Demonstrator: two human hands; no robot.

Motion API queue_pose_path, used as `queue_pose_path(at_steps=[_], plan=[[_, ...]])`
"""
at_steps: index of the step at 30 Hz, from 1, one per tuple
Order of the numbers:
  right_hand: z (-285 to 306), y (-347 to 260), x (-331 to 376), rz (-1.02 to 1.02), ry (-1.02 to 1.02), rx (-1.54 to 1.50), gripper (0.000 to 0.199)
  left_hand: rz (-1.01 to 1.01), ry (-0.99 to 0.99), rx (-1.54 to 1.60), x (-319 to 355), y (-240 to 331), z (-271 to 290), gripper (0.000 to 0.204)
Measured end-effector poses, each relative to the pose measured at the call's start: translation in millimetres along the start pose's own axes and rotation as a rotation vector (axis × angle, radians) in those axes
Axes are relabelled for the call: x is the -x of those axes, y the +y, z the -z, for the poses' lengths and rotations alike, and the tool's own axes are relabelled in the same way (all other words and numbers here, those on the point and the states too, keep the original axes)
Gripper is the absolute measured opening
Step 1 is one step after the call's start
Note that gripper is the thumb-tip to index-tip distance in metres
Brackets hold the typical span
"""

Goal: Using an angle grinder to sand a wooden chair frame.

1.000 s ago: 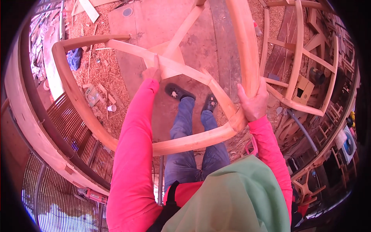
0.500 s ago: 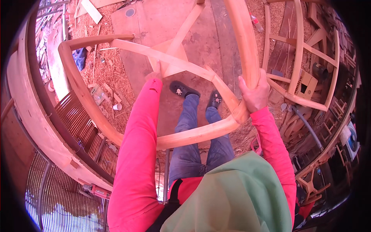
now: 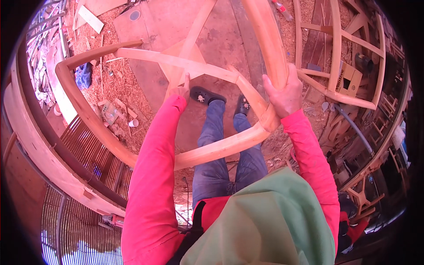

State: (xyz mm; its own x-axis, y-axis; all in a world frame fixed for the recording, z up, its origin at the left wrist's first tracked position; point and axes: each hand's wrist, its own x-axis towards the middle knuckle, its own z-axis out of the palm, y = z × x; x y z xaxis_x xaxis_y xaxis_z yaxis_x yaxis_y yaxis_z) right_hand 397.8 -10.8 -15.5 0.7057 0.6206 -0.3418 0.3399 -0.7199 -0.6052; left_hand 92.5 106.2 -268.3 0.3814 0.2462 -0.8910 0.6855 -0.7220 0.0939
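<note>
Head view, looking straight down: a bare wooden chair frame point(image 3: 212, 148) is held up in front of the person, above their legs and dark shoes point(image 3: 206, 96). The right hand point(image 3: 286, 93) is wrapped tight around the thick curved rail on the right side of the frame, fingers closed over the wood, thumb on the near side. The left hand point(image 3: 180, 90) sits against the pale slat that crosses the middle of the frame; fingers lie along the wood, but whether they curl round it, I cannot tell from here. Both arms are in bright pink sleeves. The frame's long bent rail sweeps out to the left and comes back near the knees. Below lies a sawdust-strewn floor point(image 3: 123, 95) with offcuts. To the far right stands another unfinished chair frame point(image 3: 340, 48), well apart, beside a cardboard box point(image 3: 347, 79).
</note>
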Motion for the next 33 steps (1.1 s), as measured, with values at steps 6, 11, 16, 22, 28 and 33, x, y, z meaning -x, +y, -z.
queue_pose_path(at_steps=[6, 11, 16, 22, 28, 33], plan=[[-2, 2, -2, 0.011, 0.004, -0.004, 0.046, -0.055, 0.147, 0.029, -23, 39, 39, 0.092], [2, -3, -8, 0.012, -0.001, 0.01, 0.047, 0.016, 0.002, -0.012, -38, 49, 44, 0.094], [-3, -7, -5, 0.034, 0.02, 0.011, 0.048, -0.086, -0.011, 0.007, -50, -1, -5, 0.079], [-10, 3, -4, -0.043, 0.018, 0.084, 0.051, -0.219, -0.104, 0.139, 18, -3, 49, 0.032], [-4, 10, -6, -0.14, -0.01, 0.13, 0.052, -0.04, 0.676, 0.662, 187, 6, 161, 0.029], [-13, 8, -8, -0.079, 0.014, 0.158, 0.054, -0.152, 0.604, 0.794, 295, 40, 103, 0.028]])
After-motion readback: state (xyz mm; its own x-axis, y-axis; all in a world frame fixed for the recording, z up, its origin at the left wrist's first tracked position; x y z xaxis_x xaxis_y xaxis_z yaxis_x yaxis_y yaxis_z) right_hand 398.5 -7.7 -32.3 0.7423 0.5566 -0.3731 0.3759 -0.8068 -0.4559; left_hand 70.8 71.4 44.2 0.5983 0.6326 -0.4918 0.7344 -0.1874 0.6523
